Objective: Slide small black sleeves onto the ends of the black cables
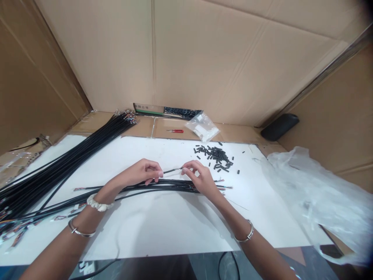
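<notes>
My left hand (150,172) is closed round a black cable (169,171) above the middle of the white table. The cable's thin stripped end points right. There my right hand (194,173) pinches a small dark piece at the wire tips, too small to make out. Under both hands lies a row of black cables (166,186) with coloured wire ends at the right. Just beyond my right hand is a pile of short black tubes (217,153).
A thick bundle of black cables (87,149) spans the left side. At the back are a red-handled tool (176,131) and a clear bag (203,126). A black case (279,126) and plastic sheeting (335,202) are at the right. Cardboard walls (201,54) surround the table (163,229).
</notes>
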Demonstrator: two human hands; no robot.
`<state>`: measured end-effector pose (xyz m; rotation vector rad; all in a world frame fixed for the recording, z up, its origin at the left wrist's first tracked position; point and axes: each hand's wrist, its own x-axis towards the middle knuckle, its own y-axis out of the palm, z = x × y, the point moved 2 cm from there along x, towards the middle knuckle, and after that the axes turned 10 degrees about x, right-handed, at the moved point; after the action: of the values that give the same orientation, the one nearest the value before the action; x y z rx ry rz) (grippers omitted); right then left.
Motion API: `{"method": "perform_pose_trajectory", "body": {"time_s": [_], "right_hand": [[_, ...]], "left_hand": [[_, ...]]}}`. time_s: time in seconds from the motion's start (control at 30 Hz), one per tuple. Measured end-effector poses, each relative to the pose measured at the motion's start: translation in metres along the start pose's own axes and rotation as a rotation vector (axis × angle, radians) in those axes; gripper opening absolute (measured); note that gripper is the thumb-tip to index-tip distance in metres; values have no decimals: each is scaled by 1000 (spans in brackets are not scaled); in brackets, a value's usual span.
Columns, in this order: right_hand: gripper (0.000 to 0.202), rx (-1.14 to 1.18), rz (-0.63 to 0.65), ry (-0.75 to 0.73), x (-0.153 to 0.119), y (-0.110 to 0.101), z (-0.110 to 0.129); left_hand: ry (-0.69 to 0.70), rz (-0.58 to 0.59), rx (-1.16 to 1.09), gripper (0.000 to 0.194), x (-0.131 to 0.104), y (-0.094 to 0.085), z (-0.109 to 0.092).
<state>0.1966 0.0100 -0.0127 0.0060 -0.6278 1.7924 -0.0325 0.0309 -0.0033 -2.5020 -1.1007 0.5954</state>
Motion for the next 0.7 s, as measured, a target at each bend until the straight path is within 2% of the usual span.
{"method": "perform_pose_trajectory", "body": {"time_s": [0.13, 0.33, 0.7], "right_hand": [[15, -18, 52, -53, 1, 3, 0], [15, -65, 73, -73, -1, 7, 0], [32, -120, 193, -40, 0, 8, 0]], "left_hand": [[-19, -44, 51, 36, 1, 4, -2], [47, -156, 123, 31, 3, 10, -3], [127, -231, 230, 26, 2, 18, -6]]}}
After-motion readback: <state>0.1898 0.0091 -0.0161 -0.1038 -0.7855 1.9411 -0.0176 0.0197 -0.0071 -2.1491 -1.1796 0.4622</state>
